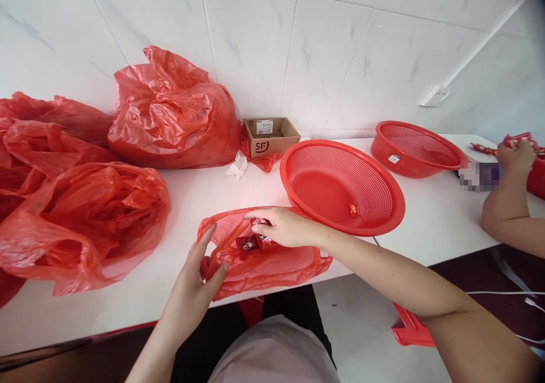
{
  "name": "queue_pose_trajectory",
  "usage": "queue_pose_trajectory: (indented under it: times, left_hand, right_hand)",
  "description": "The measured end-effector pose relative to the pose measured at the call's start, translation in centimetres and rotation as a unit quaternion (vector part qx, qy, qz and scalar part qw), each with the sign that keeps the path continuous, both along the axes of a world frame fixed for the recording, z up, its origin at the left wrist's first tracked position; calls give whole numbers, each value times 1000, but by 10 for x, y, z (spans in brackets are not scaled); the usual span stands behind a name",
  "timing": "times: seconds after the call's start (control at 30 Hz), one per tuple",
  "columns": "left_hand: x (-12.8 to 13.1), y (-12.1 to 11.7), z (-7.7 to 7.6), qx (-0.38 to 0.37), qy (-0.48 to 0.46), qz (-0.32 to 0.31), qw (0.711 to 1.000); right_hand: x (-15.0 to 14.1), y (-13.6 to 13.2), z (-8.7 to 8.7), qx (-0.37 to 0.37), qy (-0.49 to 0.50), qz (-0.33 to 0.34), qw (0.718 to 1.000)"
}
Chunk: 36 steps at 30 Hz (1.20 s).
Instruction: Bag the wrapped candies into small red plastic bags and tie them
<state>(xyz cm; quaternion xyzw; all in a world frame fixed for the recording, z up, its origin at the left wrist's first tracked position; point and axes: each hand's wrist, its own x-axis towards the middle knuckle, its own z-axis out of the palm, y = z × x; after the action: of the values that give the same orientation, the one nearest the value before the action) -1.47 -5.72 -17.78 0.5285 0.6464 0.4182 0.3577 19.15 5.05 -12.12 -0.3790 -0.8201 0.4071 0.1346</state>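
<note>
A thin red plastic bag lies spread at the table's front edge, its mouth facing up. My left hand is at the bag's left edge, thumb and fingers apart, touching the film. Over the bag's opening, my right hand has its thumb and fingers closed around a small shiny red-and-silver packet, partly hidden by the fingers. Just below it, a dark red packet with a round black-and-white print lies in the bag. Behind my right wrist stands a red perforated plastic basket containing one small red packet.
A large full red bag and crumpled red bags occupy the left. A small cardboard box and white tissue lie behind. Another red basket stands at right, near another person's hand holding a red packet. A red stool is below.
</note>
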Motion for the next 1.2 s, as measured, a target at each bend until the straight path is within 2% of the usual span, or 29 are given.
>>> queue_pose_trajectory:
  times: [0.1,0.2,0.33,0.4,0.47,0.5,0.53,0.57,0.6,0.67,0.77,0.87,0.97,1.03,1.1,1.13,1.2]
  left_hand:
    - [0,-1,1,-32,-24,-22,999]
    - [0,-1,1,-31,-35,-20,999]
    - [-1,-1,2,-22,-20,-20,999]
    - [-1,-1,2,-18,-11,-21,1000]
    - [-1,-1,3,-18,0,-23,1000]
    - [-2,-1,3,-18,8,-24,1000]
    - [-2,-1,3,-16,17,-24,999]
    - [-2,-1,3,-12,25,-24,999]
    - [-2,-1,2,-7,30,-24,999]
    - [-2,0,2,4,32,-24,999]
    - [-1,1,1,12,25,-22,999]
    - [0,0,1,15,24,-18,999]
    - [-1,0,1,15,25,-18,999]
    - [-1,0,0,10,28,-19,999]
    - [-2,0,-2,9,35,-23,999]
    - [-1,1,-2,15,42,-27,999]
    - [0,1,-2,31,52,-35,998]
  right_hand:
    - [2,6,-4,-8,11,2,1000]
    - [7,8,-1,-12,12,4,1000]
    - [34,14,21,-55,59,-35,996]
    - [61,25,34,-34,47,-86,995]
    - [95,41,39,46,-68,-149,985]
    - [113,49,37,80,-167,-179,966]
    - [130,58,33,90,-276,-200,936]
    - [146,65,27,71,-373,-213,900]
    - [159,71,19,46,-426,-219,877]
    - [178,78,1,-13,-478,-213,852]
    - [190,83,-20,-60,-478,-182,857]
    - [190,84,-21,-81,-444,-149,880]
    - [180,81,-2,-72,-375,-140,914]
    - [162,70,17,-48,-261,-155,952]
    - [134,51,33,-34,-98,-162,981]
    - [117,40,38,-35,-34,-151,987]
    - [83,18,43,-47,24,-97,994]
